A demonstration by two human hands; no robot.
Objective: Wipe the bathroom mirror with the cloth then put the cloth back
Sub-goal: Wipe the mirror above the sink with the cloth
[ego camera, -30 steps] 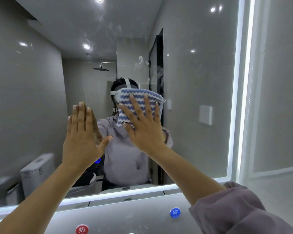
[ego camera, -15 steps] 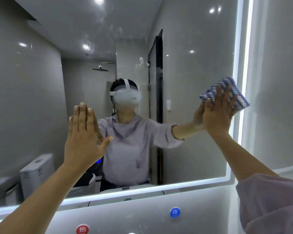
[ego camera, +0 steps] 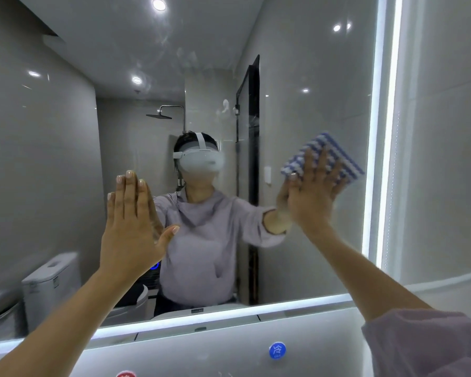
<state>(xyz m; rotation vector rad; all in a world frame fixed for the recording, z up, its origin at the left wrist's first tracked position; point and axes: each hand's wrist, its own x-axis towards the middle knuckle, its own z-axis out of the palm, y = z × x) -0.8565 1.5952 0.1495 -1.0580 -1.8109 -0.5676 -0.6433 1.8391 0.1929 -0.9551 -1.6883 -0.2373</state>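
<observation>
The bathroom mirror [ego camera: 310, 77] fills most of the view, with lit strips along its right and bottom edges. My right hand [ego camera: 312, 194] presses a blue-and-white striped cloth [ego camera: 335, 155] flat against the glass near the right edge, fingers spread and straight over it. My left hand [ego camera: 132, 227] lies flat on the mirror left of centre, fingers straight and together, thumb out. The reflection shows a person in a grey top with a white headset.
Below the mirror runs a white ledge with a round blue tap marker [ego camera: 277, 350] and a red one [ego camera: 125, 374] at the bottom edge. A tiled wall [ego camera: 446, 159] stands right of the mirror. Toilet and shower head appear only as reflections.
My right hand swept the cloth from the mirror's centre to its right edge, then came back a little leftward. My left hand has stayed pressed in the same spot.
</observation>
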